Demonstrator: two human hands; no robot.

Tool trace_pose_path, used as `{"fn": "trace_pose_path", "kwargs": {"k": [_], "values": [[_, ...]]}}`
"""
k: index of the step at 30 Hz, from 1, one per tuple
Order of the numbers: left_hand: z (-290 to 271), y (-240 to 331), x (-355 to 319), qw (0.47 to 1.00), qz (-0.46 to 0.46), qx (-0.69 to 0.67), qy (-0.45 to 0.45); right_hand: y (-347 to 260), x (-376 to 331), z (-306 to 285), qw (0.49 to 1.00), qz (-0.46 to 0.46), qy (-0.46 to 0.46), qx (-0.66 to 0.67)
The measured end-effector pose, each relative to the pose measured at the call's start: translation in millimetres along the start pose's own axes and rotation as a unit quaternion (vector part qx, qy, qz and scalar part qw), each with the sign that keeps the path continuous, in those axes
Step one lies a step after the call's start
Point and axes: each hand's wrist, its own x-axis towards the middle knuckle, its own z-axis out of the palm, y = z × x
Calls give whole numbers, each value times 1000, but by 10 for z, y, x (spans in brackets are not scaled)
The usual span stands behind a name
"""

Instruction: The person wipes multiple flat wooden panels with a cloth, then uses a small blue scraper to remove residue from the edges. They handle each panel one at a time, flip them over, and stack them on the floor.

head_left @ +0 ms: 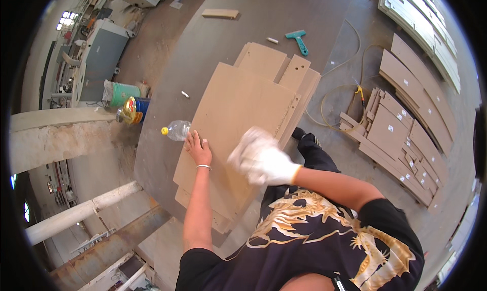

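A stack of brown flat boards lies before me on a grey table. My bare left hand rests on the left edge of the top board, fingers stretched and apart. Just beyond its fingertips lies a clear plastic bottle with a yellow cap, on its side. My right hand wears a white glove with a yellow-edged cuff. It is over the right part of the top board, smeared by motion. Its fingers do not show clearly, and I cannot make out whether it holds anything.
A teal scraper, a short white stick and a wooden strip lie beyond the boards. Another white piece is left of them. More brown panels are stacked at right, near a yellow air gun with its hose.
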Motion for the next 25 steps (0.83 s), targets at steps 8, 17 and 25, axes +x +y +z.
{"fn": "trace_pose_path", "kwargs": {"k": [8,17,25], "values": [[-128,203,-840,973,-132,-189,-4,590,-36,-226,989,76,-10,-125],[-264,660,-1266,998,-62,1,-32,920,372,-555,960,161,-63,-219],[-190,632,-1339,999,-46,-12,-13,2143,2221,-243,940,153,-2,-304]]}}
